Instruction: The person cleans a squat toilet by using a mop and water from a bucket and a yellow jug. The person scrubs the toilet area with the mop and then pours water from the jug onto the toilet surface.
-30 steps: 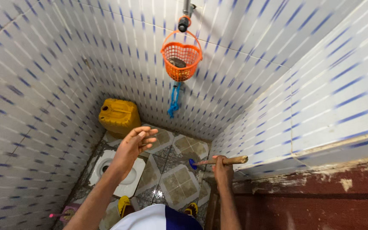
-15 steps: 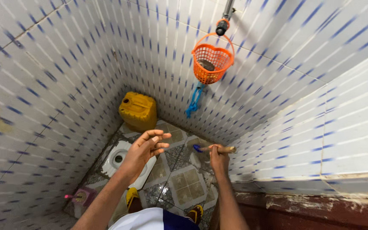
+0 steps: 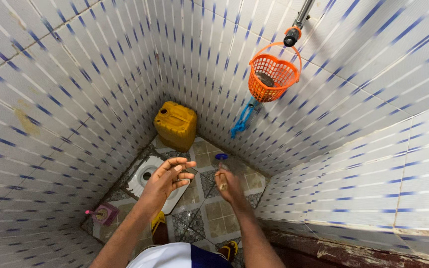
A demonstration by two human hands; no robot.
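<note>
Since the earlier frame, our right hand [image 3: 229, 184] swings the blue-headed brush [image 3: 221, 158] up toward frame centre, clenched on its blurred handle; our left hand [image 3: 167, 177] hovers open-fingered over the squat toilet [image 3: 147, 174].

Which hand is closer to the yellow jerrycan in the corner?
Left. The left hand hangs open over the squat toilet pan, below the yellow jerrycan. The right hand, blurred and gripping a stick, sits further right over the floor tiles.
</note>
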